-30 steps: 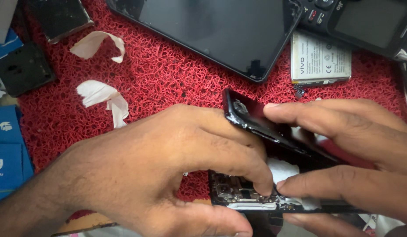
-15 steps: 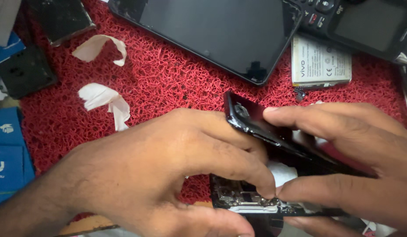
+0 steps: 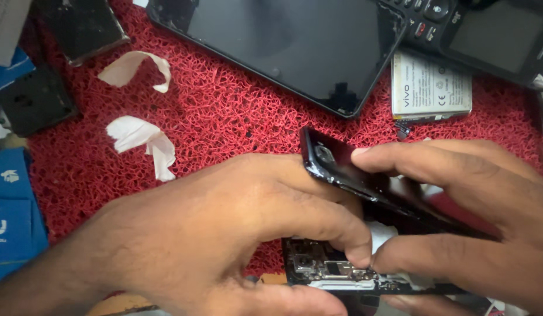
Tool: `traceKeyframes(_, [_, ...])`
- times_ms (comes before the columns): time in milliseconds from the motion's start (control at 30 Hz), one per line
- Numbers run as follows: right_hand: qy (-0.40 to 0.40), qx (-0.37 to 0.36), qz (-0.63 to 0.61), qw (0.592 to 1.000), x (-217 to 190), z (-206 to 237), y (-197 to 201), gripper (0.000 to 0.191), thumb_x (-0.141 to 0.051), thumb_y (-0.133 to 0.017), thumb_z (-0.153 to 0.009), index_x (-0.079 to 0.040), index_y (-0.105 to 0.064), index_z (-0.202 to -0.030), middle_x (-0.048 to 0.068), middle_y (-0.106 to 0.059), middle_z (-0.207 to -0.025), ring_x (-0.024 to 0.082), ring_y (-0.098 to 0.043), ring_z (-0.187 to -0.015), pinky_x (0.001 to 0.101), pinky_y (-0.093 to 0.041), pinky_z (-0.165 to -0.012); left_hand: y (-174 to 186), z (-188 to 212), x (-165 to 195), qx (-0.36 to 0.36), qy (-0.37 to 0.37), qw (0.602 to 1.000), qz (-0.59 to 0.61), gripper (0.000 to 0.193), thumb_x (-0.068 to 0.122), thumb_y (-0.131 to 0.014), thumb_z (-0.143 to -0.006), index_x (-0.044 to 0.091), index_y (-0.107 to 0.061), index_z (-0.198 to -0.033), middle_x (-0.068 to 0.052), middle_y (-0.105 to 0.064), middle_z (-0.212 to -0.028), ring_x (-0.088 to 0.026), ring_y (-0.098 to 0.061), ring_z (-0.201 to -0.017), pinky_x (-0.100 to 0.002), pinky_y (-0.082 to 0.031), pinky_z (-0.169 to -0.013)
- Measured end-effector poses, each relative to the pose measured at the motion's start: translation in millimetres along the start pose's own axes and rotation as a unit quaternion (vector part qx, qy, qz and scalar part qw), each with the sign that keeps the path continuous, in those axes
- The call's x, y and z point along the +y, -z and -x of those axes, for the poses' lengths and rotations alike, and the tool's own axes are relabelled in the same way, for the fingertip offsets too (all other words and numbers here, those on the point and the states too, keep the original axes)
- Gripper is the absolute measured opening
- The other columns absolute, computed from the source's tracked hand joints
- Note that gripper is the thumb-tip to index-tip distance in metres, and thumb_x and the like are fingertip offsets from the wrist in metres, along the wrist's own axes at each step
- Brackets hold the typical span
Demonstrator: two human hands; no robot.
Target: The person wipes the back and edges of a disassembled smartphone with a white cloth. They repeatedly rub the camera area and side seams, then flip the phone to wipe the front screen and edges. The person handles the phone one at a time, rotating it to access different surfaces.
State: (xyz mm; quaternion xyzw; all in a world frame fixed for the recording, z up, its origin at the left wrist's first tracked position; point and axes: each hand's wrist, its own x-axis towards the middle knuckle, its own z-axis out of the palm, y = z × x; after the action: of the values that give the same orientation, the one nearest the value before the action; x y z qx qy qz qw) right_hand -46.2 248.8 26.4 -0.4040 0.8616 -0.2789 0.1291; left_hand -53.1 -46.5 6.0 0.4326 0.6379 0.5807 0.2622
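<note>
Left hand [image 3: 224, 234] is clamped on an opened black phone [image 3: 341, 272] low in the middle of the view, thumb under it, index fingertip pressing down by the exposed circuit board near a bit of white tissue [image 3: 384, 234]. Right hand [image 3: 464, 228] grips the phone's black back cover [image 3: 353, 169], index finger laid over its top face, thumb underneath; cover is tilted up at its far corner, lifted off the phone body w/ a gap showing btwn them. Both hands meet over the phone, fingertips nearly touching.

All this sits on a red mesh mat [image 3: 224, 117]. Beyond the hands: a big dark tablet [image 3: 283, 41] lying flat, a white rectangular battery [image 3: 430, 85] just right of it, and a keypad phone [image 3: 488, 29] at top right. Two curled white paper strips [image 3: 139, 137] lie on the mat to the left, well apart from the hands. Blue boxes [image 3: 14, 216] at left edge, a small dark cover [image 3: 34, 99] above them.
</note>
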Motion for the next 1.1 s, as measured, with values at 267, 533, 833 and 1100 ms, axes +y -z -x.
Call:
traceKeyframes(267, [0.04, 0.02, -0.025, 0.999, -4, -2, -2, 0.036, -0.046, -0.079, -0.075, -0.034, -0.073, -0.108, 0.011, -0.052, -0.148, 0.029, -0.058, -0.133, 0.0437, -0.049, -0.107, 2, -2, 7, 0.007, 0.043, 0.999, 0.012, 0.035, 0.035, -0.072, -0.099, 0.008, -0.067, -0.12, -0.006, -0.072, -0.12, -0.02, -0.069, -0.115, -0.033, -0.058, -0.108])
traceKeyframes(533, [0.052, -0.005, -0.006, 0.999, 1, 4, -1, 0.039, -0.041, -0.076, -0.073, -0.036, -0.075, -0.112, 0.007, -0.05, -0.15, 0.029, -0.053, -0.136, 0.0447, -0.048, -0.108, 0, -3, 5, 0.007, 0.059, 0.996, 0.067, 0.034, 0.032, -0.072, -0.1, 0.007, -0.066, -0.121, -0.007, -0.069, -0.123, -0.02, -0.071, -0.122, -0.036, -0.053, -0.112])
traceKeyframes(833, [0.059, 0.065, 0.027, 0.996, -13, -9, -3, 0.03, -0.039, -0.076, -0.075, -0.031, -0.073, -0.104, 0.012, -0.058, -0.14, 0.031, -0.059, -0.129, 0.0444, -0.051, -0.103, 3, -11, 6, 0.007, 0.093, 0.988, 0.121, 0.027, 0.031, -0.074, -0.093, 0.008, -0.071, -0.108, -0.002, -0.075, -0.097, -0.016, -0.077, -0.095, -0.029, -0.062, -0.092])
traceKeyframes(1100, [0.072, 0.079, 0.066, 0.992, -29, -20, 1, 0.034, -0.046, -0.074, -0.074, -0.021, -0.072, -0.097, 0.016, -0.059, -0.137, 0.033, -0.059, -0.125, 0.045, -0.053, -0.101, 0, -6, 7, 0.031, 0.088, 0.989, 0.112, 0.026, 0.028, -0.077, -0.091, 0.008, -0.072, -0.107, -0.003, -0.074, -0.099, -0.014, -0.075, -0.095, -0.026, -0.062, -0.087])
